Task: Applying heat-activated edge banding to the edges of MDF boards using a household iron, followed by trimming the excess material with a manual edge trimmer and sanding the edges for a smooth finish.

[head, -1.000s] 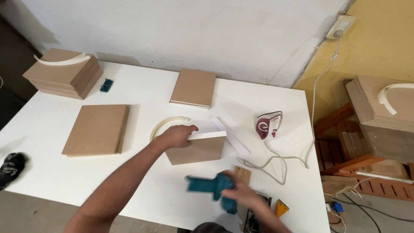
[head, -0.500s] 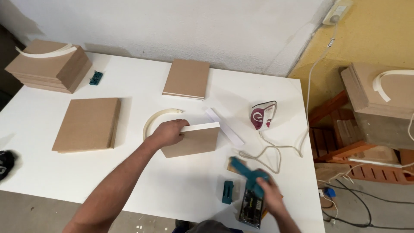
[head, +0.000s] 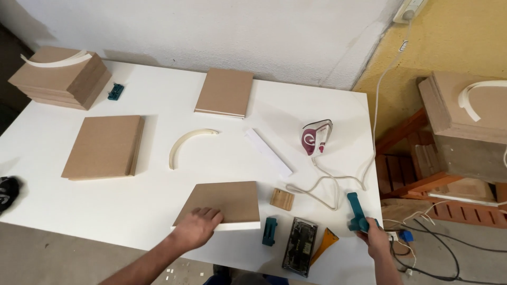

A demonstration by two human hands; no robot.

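My left hand [head: 196, 228] rests flat on the near corner of a brown board [head: 224, 202] with a white front edge, lying flat near the table's front edge. My right hand [head: 373, 238] grips a teal hand tool [head: 356, 210] at the table's right front corner. Just left of it lie an orange wedge-shaped piece [head: 325, 244], a dark rectangular device [head: 299, 246], a small teal tool [head: 270, 231] and a small wooden block [head: 282, 199].
On the white table [head: 158, 190] lie a curved strip of white edge banding [head: 186, 144], a straight white strip [head: 268, 152], an iron [head: 316, 137] with its cord, two more boards [head: 104, 146] [head: 224, 92], a board stack [head: 60, 78] and another teal tool [head: 115, 92]. Wooden furniture stands right.
The board went from standing on edge in the table's middle to lying flat near the front edge under my left hand. My right hand carried the teal tool to the right corner.
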